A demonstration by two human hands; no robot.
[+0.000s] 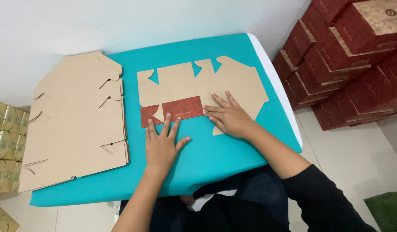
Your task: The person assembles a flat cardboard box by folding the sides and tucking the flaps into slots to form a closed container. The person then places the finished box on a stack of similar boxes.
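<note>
A flat die-cut cardboard box blank (pixel 194 83) lies brown side up on the teal table (pixel 215 150). Its near flap (pixel 174 111) is folded over and shows a dark red patterned face. My left hand (pixel 162 144) lies flat on the table with its fingertips pressing the red flap's near edge. My right hand (pixel 228 116) rests palm down on the blank's right part, fingers pointing left at the red flap's end. Neither hand grips anything.
A stack of the same brown cardboard blanks (pixel 76 124) lies on the table's left side. Dark red finished boxes (pixel 349 56) are piled on the floor at the right. Gold-patterned boxes (pixel 3 146) stand at the far left. A white wall runs behind the table.
</note>
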